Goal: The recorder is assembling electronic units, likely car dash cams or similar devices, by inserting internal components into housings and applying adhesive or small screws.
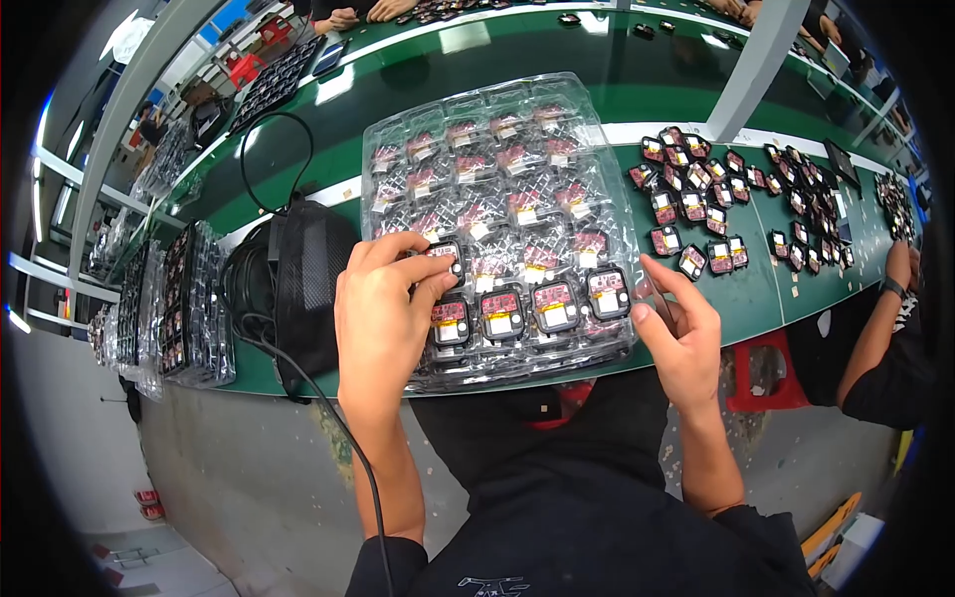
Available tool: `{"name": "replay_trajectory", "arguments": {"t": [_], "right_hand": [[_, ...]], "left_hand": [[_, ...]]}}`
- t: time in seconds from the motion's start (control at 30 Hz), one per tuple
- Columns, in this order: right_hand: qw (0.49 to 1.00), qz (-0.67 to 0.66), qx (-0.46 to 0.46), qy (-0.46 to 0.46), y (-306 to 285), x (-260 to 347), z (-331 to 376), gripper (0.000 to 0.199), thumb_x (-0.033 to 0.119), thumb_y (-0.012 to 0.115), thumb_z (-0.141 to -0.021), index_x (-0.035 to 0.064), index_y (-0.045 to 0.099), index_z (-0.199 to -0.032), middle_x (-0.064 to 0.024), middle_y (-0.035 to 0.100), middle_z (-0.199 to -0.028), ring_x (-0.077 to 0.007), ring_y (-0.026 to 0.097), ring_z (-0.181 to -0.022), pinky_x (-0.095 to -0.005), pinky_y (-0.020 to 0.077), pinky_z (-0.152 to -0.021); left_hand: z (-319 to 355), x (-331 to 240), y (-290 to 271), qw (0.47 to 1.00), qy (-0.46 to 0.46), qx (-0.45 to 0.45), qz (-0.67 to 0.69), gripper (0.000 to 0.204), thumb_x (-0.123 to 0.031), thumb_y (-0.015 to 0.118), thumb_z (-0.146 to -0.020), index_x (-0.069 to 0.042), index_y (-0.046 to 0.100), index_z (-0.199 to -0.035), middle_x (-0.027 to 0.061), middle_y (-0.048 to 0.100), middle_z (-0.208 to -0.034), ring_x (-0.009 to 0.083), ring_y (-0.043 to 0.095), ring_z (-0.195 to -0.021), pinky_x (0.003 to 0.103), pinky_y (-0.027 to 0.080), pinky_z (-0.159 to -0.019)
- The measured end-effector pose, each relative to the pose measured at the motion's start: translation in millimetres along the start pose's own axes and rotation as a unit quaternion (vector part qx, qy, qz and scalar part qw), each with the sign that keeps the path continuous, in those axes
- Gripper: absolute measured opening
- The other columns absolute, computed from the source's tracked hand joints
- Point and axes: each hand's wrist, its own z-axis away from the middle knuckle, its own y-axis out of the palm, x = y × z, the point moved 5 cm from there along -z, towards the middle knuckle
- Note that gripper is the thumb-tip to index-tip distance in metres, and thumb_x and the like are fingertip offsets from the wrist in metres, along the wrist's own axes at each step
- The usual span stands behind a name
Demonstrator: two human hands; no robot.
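A clear plastic blister tray lies in front of me, on what looks like a stack of filled trays. Square black watch cases with red circuit boards sit in its near row, such as one case. My left hand pinches another watch case at the left end of the second row, its fingers covering part of it. My right hand rests at the tray's right edge, thumb and index finger apart, beside the row's rightmost case.
Loose watch cases lie in groups on the green bench to the right. A black bag and a cable are at my left, next to upright stacked trays. A grey post rises behind. A co-worker's arm is at far right.
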Motion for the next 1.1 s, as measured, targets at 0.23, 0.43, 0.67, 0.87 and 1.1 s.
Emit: {"name": "replay_trajectory", "arguments": {"t": [0.23, 0.43, 0.67, 0.87, 1.1], "right_hand": [[0.999, 0.007, 0.009, -0.03, 3.6, 3.6, 1.8, 0.047, -0.004, 0.067, -0.094, -0.0099, 0.057, -0.139, -0.0086, 0.06, -0.113, -0.0131, 0.064, -0.106, -0.0235, 0.0518, -0.089], [0.997, 0.076, 0.025, -0.022, 3.3, 6.4, 4.0, 0.048, 0.002, 0.074, -0.091, -0.0056, 0.061, -0.136, -0.0099, 0.059, -0.113, -0.0133, 0.062, -0.101, -0.0268, 0.0558, -0.083], [0.972, 0.213, -0.051, -0.082, -17.5, 10.1, -3.0, 0.043, 0.014, 0.077, -0.091, -0.0022, 0.066, -0.13, -0.0115, 0.061, -0.111, -0.0196, 0.066, -0.09, -0.0318, 0.0534, -0.068], [0.84, 0.517, -0.156, -0.058, -49.2, -20.9, -16.0, 0.03, 0.02, 0.077, -0.091, 0.0056, 0.072, -0.117, -0.0142, 0.06, -0.119, -0.0345, 0.067, -0.07, -0.0466, 0.0531, -0.065], [0.843, 0.512, -0.139, -0.084, -55.9, -20.4, 10.8, 0.027, 0.017, 0.081, -0.086, 0.0081, 0.071, -0.109, -0.0121, 0.058, -0.131, -0.0337, 0.07, -0.073, -0.0464, 0.0547, -0.067]], "left_hand": [[6.7, -0.9, -6.1, 0.999, 0.033, -0.012, 0.001, 0.018, -0.01, 0.079, -0.084, -0.004, 0.081, -0.1, 0.0092, 0.072, -0.11, 0.0296, 0.063, -0.104, 0.04, 0.05, -0.089], [12.5, -1.1, -5.5, 0.999, 0.03, -0.019, -0.007, 0.018, -0.008, 0.078, -0.085, -0.002, 0.079, -0.102, 0.0122, 0.071, -0.113, 0.0325, 0.063, -0.109, 0.041, 0.05, -0.094], [17.6, -2.1, -5.4, 0.999, 0.017, -0.035, -0.015, 0.02, -0.008, 0.077, -0.087, -0.002, 0.076, -0.107, 0.0137, 0.069, -0.118, 0.0338, 0.062, -0.115, 0.042, 0.049, -0.099], [34.2, -26.8, -11.6, 0.988, 0.055, -0.142, 0.002, 0.022, -0.002, 0.075, -0.086, -0.001, 0.073, -0.108, 0.0136, 0.068, -0.121, 0.0377, 0.06, -0.126, 0.046, 0.048, -0.104], [86.9, -79.4, 7.9, 0.957, 0.215, -0.147, 0.131, 0.015, -0.007, 0.076, -0.085, -0.006, 0.071, -0.098, 0.0139, 0.069, -0.106, 0.04, 0.068, -0.107, 0.05, 0.056, -0.092]]}}
